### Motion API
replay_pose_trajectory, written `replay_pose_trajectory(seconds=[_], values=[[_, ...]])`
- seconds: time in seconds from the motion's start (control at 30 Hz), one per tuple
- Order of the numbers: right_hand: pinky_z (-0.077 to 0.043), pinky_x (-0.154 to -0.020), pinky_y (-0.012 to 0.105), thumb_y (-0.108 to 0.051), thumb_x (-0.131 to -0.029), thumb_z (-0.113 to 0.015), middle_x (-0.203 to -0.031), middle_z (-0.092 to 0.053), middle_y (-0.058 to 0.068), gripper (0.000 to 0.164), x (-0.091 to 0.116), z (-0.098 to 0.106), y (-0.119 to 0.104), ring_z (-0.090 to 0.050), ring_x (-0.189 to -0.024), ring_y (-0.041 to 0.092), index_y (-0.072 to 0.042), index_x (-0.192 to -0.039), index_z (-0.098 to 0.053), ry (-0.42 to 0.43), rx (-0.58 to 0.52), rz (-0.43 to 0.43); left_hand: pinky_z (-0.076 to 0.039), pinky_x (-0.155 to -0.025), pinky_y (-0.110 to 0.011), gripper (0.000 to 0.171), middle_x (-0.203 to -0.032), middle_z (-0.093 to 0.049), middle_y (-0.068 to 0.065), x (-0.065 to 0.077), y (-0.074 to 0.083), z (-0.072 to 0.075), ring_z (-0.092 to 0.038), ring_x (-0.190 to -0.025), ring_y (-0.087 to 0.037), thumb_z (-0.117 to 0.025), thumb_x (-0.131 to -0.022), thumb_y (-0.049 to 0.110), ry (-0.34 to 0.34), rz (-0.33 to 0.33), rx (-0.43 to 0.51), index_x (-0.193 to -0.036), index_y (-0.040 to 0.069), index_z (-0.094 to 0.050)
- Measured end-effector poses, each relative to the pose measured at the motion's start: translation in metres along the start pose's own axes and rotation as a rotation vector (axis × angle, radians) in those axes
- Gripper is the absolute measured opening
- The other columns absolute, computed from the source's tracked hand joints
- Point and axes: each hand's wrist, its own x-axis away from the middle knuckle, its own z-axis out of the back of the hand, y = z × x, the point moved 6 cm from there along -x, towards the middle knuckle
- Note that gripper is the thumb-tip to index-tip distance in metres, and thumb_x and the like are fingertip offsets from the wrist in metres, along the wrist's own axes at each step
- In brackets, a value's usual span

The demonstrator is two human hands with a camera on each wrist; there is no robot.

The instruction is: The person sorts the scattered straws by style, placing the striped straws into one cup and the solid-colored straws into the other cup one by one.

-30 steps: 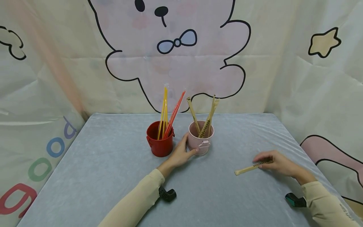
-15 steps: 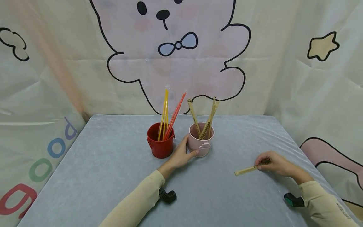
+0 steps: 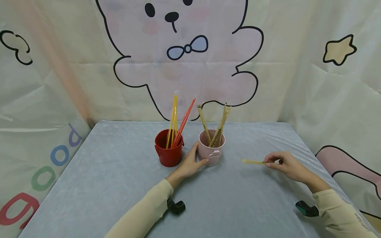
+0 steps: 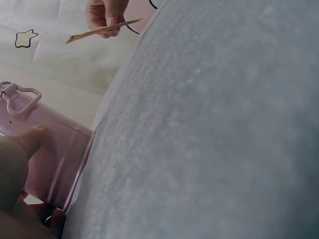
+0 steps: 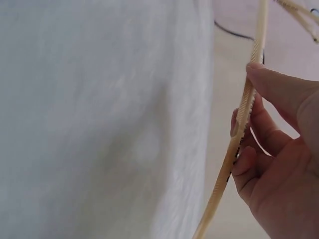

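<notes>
My left hand (image 3: 189,163) holds a small pink bucket (image 3: 207,155) from its left side, thumb across the front and fingers curled round behind. Several tan wrapped straws (image 3: 203,122) lean inside that bucket. Over the right part of the table, my right hand (image 3: 282,164) pinches one more tan straw (image 3: 252,161) between thumb and fingers, its free end toward the bucket. The right wrist view shows dark print and ridges along this straw (image 5: 247,94). In the left wrist view, the thumb lies on the bucket wall (image 4: 60,144).
Close to the left of the pink bucket stands a red bucket (image 3: 169,158) with yellow straws (image 3: 172,122) and red straws (image 3: 185,120) in it. A grey-blue cloth covers the table (image 3: 119,172). A printed curtain (image 3: 89,66) hangs behind the table's back edge.
My right hand has raised the tan straw off the table, turning it nearly level and slightly leftward. The left hand stays on the pink bucket. The head view has tilted up slightly.
</notes>
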Motion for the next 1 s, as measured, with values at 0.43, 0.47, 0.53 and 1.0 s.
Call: replay_pose_trajectory(seconds=[0.43,0.47,0.53,1.0], values=[[-0.053,-0.069,0.02,0.002,-0.092,-0.068,-0.09,-0.071,-0.001,0.013,-0.022,-0.006,-0.036,-0.062,-0.083,-0.001,-0.008,-0.099,-0.072,0.04,-0.044,0.047,-0.02,-0.128,-0.049,0.082,-0.166,-0.029,-0.007,0.0,-0.001,0.0,-0.023,-0.157,-0.023,-0.069,-0.096,0.026,-0.002,0.0,-0.005,-0.161,0.017,-0.02],[-0.053,-0.069,0.02,0.002,-0.092,-0.068,-0.091,-0.071,-0.001,0.013,-0.023,-0.006,-0.039,-0.062,-0.082,-0.001,-0.008,-0.099,-0.072,0.042,-0.041,0.056,-0.02,-0.128,-0.049,0.082,-0.166,-0.029,-0.008,0.0,-0.001,0.0,-0.024,-0.156,-0.023,-0.069,-0.096,0.025,-0.002,-0.003,-0.003,-0.16,0.016,-0.02],[-0.053,-0.071,0.019,0.002,-0.092,-0.069,-0.091,-0.072,-0.001,0.014,-0.026,-0.007,-0.043,-0.062,-0.082,0.0,-0.009,-0.099,-0.072,0.048,-0.043,0.067,-0.02,-0.128,-0.049,0.081,-0.166,-0.03,-0.008,0.0,0.0,0.0,-0.024,-0.156,-0.023,-0.069,-0.096,0.024,0.001,-0.008,-0.004,-0.16,0.016,-0.021],[-0.054,-0.073,0.017,0.002,-0.093,-0.067,-0.095,-0.073,-0.003,0.012,-0.041,-0.011,-0.061,-0.064,-0.084,0.002,-0.003,-0.103,-0.072,0.068,-0.15,0.063,-0.02,-0.128,-0.049,0.082,-0.167,-0.028,-0.006,-0.001,-0.002,0.0,-0.023,-0.157,-0.023,-0.069,-0.096,0.026,0.004,-0.008,-0.013,-0.161,0.017,-0.019]])
